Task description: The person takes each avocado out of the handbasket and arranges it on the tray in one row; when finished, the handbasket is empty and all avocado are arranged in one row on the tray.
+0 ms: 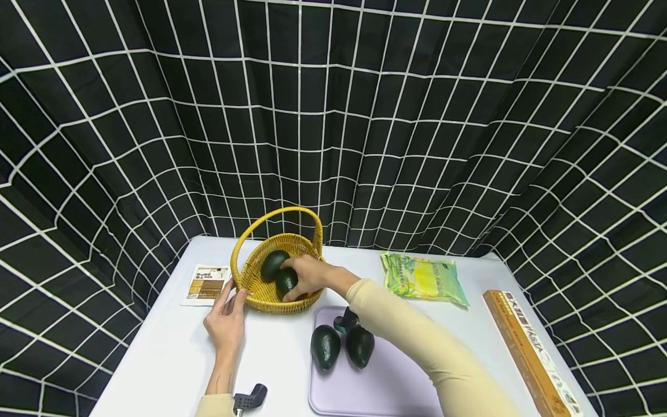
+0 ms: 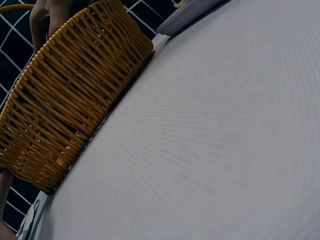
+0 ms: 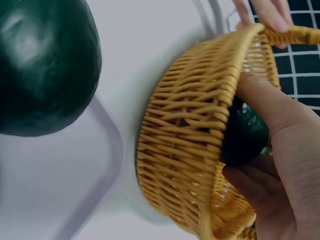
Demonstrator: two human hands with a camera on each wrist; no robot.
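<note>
A yellow wicker basket (image 1: pixel 283 307) with a tall hoop handle stands at the back left of the table. My left hand (image 1: pixel 226 327) holds its left rim near the foot of the handle, thumb toward the front. Reaching in over the right rim, my right hand (image 1: pixel 308 275) grips a dark green avocado (image 1: pixel 286 282) between thumb and fingers. Another avocado (image 1: pixel 272 265) lies beside it in the basket. In the right wrist view the held avocado (image 3: pixel 246 132) is partly hidden by the rim and hand. Two more avocados, left (image 1: pixel 325 347) and right (image 1: pixel 360 346), lie on the lilac tray (image 1: pixel 385 388).
Left of the basket lies a flat white-and-brown packet (image 1: pixel 206 284). A green-yellow bag (image 1: pixel 423 278) sits at the back right, and a long pasta box (image 1: pixel 531 353) runs along the right edge. The right forearm crosses above the tray. A black grid-patterned curtain (image 1: pixel 344 133) surrounds the table.
</note>
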